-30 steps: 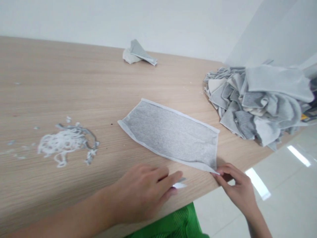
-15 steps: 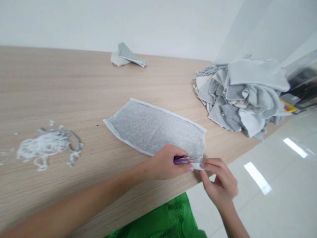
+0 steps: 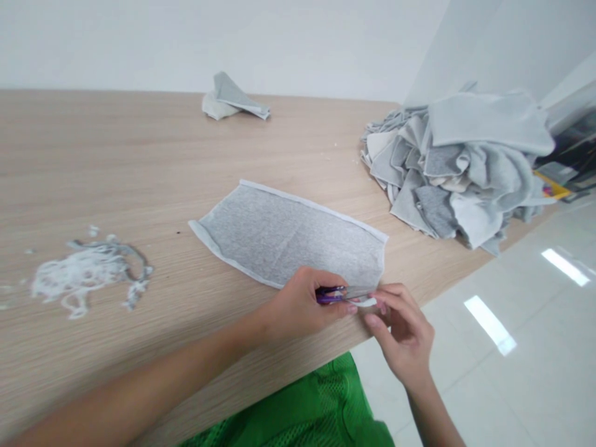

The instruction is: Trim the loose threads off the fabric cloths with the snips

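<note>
A grey fabric piece (image 3: 288, 233) with pale folded edges lies flat on the wooden table, its near right corner lifted at my hands. In my left hand (image 3: 310, 301) is a pair of small purple-handled thread snips (image 3: 331, 295), the fingers closed around them. Their metal blades point right, along that corner. My right hand (image 3: 404, 329) pinches the corner's pale edge close to the blade tips. The fingers partly cover the tips, so I cannot tell whether the blades are apart or together.
A heap of grey fabric pieces (image 3: 460, 167) sits at the table's right end, by a yellow object (image 3: 554, 187). Tangled white thread scraps (image 3: 81, 276) lie at left. Two folded fabric pieces (image 3: 235, 99) rest near the wall. The table's front edge runs just below my hands.
Both hands have shifted slightly left and up in view. The fabric's near right corner now curls up as a narrow pale strip between the snips and my right fingers.
</note>
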Available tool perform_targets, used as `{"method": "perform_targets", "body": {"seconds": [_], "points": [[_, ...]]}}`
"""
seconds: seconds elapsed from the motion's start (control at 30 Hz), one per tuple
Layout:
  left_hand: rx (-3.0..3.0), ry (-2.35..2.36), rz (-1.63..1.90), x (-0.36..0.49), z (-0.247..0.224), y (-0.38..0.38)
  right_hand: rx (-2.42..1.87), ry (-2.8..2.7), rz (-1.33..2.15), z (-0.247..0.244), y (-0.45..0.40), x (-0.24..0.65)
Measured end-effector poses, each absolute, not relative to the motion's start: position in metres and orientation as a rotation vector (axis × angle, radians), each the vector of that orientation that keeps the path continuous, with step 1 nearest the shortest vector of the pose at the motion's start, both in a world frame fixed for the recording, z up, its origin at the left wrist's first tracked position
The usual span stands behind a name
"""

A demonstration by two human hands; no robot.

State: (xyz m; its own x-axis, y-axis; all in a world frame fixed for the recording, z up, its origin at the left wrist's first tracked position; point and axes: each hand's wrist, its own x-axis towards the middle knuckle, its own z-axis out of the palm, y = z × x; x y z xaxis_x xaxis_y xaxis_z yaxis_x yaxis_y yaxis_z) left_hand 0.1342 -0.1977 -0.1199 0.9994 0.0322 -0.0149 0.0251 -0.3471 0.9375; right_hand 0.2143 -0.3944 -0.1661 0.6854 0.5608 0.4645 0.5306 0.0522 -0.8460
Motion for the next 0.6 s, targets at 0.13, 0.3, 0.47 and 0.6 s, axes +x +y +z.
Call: {"method": "perform_targets", "body": {"seconds": [0.13,0.3,0.47,0.6], "points": [[1.967,0.014,0.014,0.132,-0.120,-0.198,-1.608,-0.892,-0.047,-0.160,-0.390,0.212],[1.959,-0.006,0.084,0.129,-0.120,-0.199,-1.545,-0.875,-0.024,-0.153,-0.389,0.211],[1.933,-0.031,0.145,0.127,-0.120,-0.201,-1.517,-0.864,-0.008,-0.152,-0.390,0.211],[1.928,-0.062,0.172,0.126,-0.120,-0.200,-1.502,-0.889,-0.022,-0.150,-0.388,0.211]]}}
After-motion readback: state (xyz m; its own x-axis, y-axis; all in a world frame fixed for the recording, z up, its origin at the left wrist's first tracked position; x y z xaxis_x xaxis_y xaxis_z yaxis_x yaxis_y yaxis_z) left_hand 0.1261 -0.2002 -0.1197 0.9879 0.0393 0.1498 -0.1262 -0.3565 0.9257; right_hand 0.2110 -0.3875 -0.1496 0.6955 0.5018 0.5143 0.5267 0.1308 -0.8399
